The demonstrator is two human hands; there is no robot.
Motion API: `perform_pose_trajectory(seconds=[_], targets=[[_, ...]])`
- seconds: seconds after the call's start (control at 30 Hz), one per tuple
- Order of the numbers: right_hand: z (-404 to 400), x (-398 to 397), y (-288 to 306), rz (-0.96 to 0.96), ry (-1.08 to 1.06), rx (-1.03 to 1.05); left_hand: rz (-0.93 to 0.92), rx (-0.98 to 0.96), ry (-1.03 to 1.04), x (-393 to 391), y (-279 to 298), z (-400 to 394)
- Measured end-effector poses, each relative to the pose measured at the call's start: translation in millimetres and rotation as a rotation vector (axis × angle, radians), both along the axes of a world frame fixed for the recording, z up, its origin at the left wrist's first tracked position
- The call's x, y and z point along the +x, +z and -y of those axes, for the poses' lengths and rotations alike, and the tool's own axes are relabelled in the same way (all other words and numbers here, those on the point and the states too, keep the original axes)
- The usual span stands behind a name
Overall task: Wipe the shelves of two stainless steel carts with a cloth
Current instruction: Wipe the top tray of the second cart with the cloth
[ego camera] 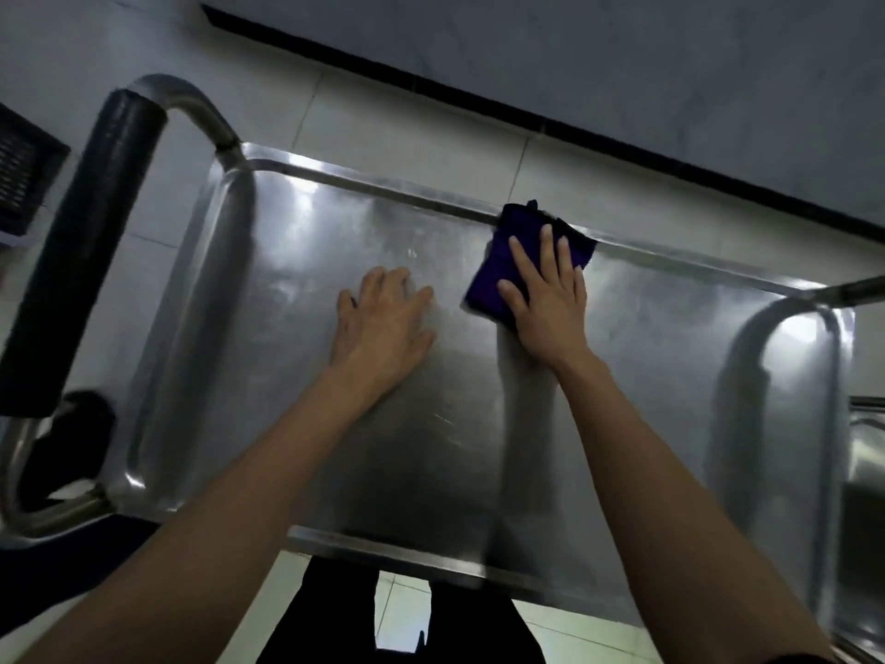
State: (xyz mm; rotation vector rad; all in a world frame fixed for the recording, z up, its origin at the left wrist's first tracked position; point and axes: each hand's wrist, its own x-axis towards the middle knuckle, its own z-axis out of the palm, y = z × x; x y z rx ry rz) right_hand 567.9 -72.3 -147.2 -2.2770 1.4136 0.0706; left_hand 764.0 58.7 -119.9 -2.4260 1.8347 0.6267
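1. Count: two bare hands, one cloth, one cart top shelf in full view, and part of a second steel surface at the right edge of the frame.
2. The cloth (507, 261) is a single folded piece, dark blue to purple, with a darker fringe along its far edge. It lies flat on the top shelf (364, 424) of the cart, its far corner touching the raised rim on the wall side.
3. The right hand (546, 304) rests palm down on the cloth. Its fingers are straight and slightly spread, pressing the fabric against the steel; none curls under the cloth.
4. The left hand (383, 323) lies palm down on bare steel just beside the cloth, not touching it. Its fingers are extended and a little apart, holding nothing.
5. The shelf is brushed stainless steel with a raised lip on all visible sides and rounded corners. Pale reflections and faint streaks show across it; a few fine scratches sit near the middle.
6. One tubular handle (72, 261) stands at the left end, wrapped in a black grip along its straight run.
7. The second steel surface (867, 472) stands just beside the shelf's right end; too little shows to describe it further.
8. The floor (431, 131) is pale tile; a dark baseboard strip (479, 100) runs along the wall. Dark trousers (335, 615) show below the near rim.
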Motion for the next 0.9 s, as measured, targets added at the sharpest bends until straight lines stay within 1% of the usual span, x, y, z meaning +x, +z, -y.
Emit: perform_pose_trajectory(seconds=[0.07,0.17,0.27,0.4,0.53,0.57,0.63,0.7,0.73,0.83,0.9], targets=[[3.3,-34.8,0.7,-0.015,-0.06,0.005,0.01,0.044,-0.026,-14.5,-3.4,5.5],[5.5,-65.6,1.6,-0.039,-0.096,0.018,0.02,0.029,-0.023,-21.8,-7.0,6.6],[5.2,-64.9,1.2,-0.056,-0.084,-0.002,0.044,-0.003,-0.043,-19.1,-9.3,4.4],[2.7,-47.2,0.6,-0.073,-0.072,-0.043,0.05,0.003,-0.044,-13.9,-7.4,2.8],[2.5,-11.5,1.4,-0.098,0.002,-0.039,-0.022,-0.022,-0.04,17.0,-0.7,-7.1],[1.7,1.7,1.4,-0.101,0.025,-0.033,-0.022,-0.049,-0.006,30.1,0.7,-13.9],[-2.0,30.2,0.6,-0.101,0.066,-0.03,0.041,-0.098,0.104,60.7,1.8,-31.8],[-7.7,60.1,-0.4,-0.095,0.1,-0.029,0.115,-0.073,0.195,89.4,1.3,-52.6],[-10.7,75.7,-1.0,-0.092,0.119,-0.032,0.124,-0.051,0.215,100.8,0.3,-62.0],[-20.5,129.0,-1.3,-0.076,0.187,-0.039,0.076,0.022,0.231,119.7,-3.9,-82.9],[-26.6,168.2,-0.5,-0.082,0.243,-0.047,0.063,0.076,0.196,123.6,-6.9,-87.3]])
